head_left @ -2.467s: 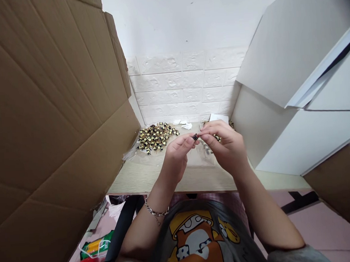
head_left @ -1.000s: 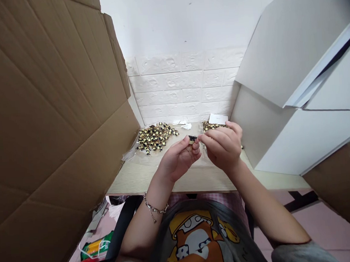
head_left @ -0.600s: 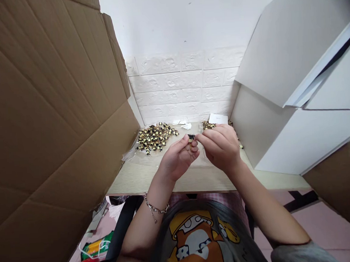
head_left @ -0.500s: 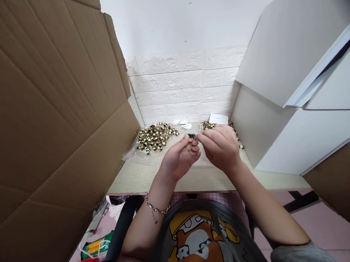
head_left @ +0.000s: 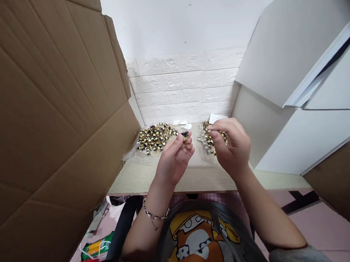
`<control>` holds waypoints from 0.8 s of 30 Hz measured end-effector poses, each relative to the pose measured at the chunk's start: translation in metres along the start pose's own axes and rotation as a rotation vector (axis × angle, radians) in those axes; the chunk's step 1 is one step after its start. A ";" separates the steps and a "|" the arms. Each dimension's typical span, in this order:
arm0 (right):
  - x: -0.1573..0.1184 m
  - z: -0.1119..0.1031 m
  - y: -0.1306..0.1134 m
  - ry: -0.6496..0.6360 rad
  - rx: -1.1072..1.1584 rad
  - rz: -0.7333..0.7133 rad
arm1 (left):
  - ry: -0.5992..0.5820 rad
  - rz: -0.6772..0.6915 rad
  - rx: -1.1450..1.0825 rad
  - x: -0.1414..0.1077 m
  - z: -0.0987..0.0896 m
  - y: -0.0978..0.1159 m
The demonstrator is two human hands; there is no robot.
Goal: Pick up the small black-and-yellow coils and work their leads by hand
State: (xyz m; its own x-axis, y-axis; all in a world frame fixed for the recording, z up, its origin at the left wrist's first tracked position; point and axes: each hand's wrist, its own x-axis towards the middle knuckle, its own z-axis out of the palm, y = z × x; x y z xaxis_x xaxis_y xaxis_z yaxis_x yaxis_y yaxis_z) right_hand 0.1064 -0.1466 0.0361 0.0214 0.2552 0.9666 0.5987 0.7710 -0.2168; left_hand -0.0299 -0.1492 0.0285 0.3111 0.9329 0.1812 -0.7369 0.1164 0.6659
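Observation:
Between the thumb and fingers of my left hand point(head_left: 175, 157) is a small black and yellow component point(head_left: 185, 135) with thin pins and orange wires. My right hand point(head_left: 231, 145) is raised to the right of it, apart from the component, with thumb and index finger pinched together; what they hold, if anything, is too small to make out. A heap of similar components point(head_left: 154, 138) lies behind and left of my left hand. Another pile point(head_left: 208, 138) lies on the right, partly hidden by my right hand.
A brown cardboard sheet point(head_left: 55, 95) stands on the left and white panels point(head_left: 266, 68) on the right. White paper scraps point(head_left: 186, 126) and a white card point(head_left: 217, 117) lie near the brick-patterned wall point(head_left: 171, 81). The pale table point(head_left: 136, 179) ends close to my body.
My right hand has pulled away from the component and moved right, uncovering part of the right pile. My left hand has shifted slightly left, still holding the component.

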 end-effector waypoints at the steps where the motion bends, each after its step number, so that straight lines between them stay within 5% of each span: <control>1: 0.003 -0.001 -0.004 -0.004 0.013 0.016 | 0.003 0.015 0.022 -0.001 0.000 -0.001; 12: 0.003 -0.001 -0.013 -0.120 0.029 -0.040 | -0.123 0.106 0.213 -0.003 0.004 -0.002; 24: 0.001 -0.002 -0.012 -0.127 0.014 -0.069 | -0.104 0.165 0.299 -0.003 0.003 -0.002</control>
State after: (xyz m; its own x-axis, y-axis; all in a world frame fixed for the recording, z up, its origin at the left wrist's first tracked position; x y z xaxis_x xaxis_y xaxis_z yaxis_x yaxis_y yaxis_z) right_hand 0.1008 -0.1561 0.0402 -0.1220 0.2723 0.9545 0.5840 0.7972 -0.1528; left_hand -0.0273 -0.1531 0.0291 0.2732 0.8895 0.3662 -0.5787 -0.1521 0.8012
